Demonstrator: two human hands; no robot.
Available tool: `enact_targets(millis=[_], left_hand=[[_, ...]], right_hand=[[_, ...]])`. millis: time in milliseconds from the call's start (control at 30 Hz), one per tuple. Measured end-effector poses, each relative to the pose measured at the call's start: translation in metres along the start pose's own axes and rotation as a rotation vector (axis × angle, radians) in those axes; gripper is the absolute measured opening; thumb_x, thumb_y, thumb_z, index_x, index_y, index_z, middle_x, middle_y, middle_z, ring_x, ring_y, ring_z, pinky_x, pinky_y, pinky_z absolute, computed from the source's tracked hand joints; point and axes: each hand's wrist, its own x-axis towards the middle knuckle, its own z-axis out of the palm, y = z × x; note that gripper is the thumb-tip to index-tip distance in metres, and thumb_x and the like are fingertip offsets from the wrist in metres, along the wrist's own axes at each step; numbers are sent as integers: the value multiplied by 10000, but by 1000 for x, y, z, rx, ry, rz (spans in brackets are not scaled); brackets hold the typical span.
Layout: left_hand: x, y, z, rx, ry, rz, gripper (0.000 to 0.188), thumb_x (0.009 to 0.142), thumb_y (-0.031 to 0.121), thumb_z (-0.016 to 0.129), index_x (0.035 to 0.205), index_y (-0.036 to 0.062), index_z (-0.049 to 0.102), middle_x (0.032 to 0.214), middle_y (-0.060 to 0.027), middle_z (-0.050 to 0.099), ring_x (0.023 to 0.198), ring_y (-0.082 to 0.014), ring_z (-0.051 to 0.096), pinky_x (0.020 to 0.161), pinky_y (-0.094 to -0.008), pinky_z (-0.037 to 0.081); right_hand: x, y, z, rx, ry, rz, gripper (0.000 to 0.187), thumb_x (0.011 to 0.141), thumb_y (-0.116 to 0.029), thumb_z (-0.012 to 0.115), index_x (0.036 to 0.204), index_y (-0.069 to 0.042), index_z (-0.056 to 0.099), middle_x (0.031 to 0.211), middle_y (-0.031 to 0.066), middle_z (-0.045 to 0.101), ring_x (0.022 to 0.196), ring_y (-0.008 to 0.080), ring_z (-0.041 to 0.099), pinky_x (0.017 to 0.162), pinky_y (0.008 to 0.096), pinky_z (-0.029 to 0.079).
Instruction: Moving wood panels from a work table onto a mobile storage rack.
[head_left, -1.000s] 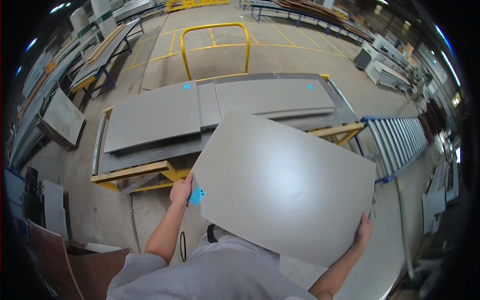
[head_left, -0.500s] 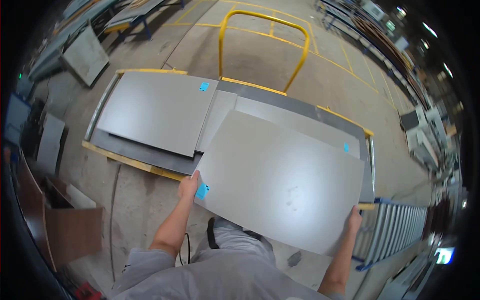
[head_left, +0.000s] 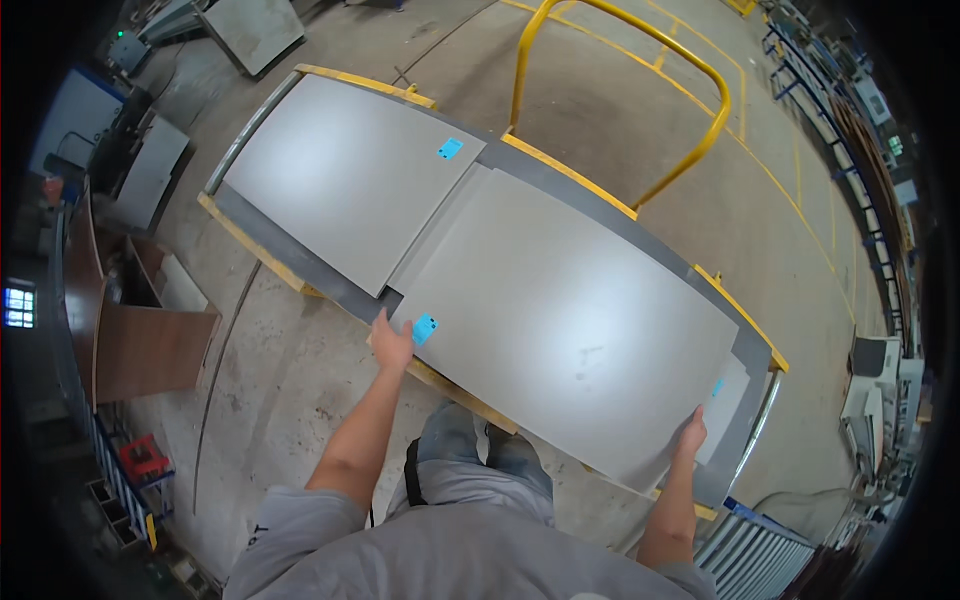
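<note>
brown wooden box [head_left: 150,350], red bin [head_left: 145,457], blue-framed roller conveyor [head_left: 755,545]

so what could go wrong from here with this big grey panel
Fingers could get pinched: the left hand and right hand are at the edges of the grey panel, close over the cart.
The faces might scuff, since it overlaps a lower panel on the right.
Its left edge could knock the neighbouring panel, whose near corner sits close by.
</note>
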Motion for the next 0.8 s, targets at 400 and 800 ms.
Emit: enact_targets(millis=[400,800], left_hand=[[-5,12,57,-1152,34,-357,664,878,-43,552,1472,21,261,1394,-157,478,1269,-252,472,1054,-324,360],[10,22,53,-1007,70,-372,641,865,-93,534,1452,38,312,1314,-113,550,1142,-210,556,902,-294,467]], right_hand=[[51,30,62,4,-336,145,664,956,-529,498,1206,83,568,1116,120,632,1028,228,567,904,352,436],[44,10,76,-118,-369,267,497,953,-502,527,1037,-22,626,810,26,590,675,154,526,564,321,421]])
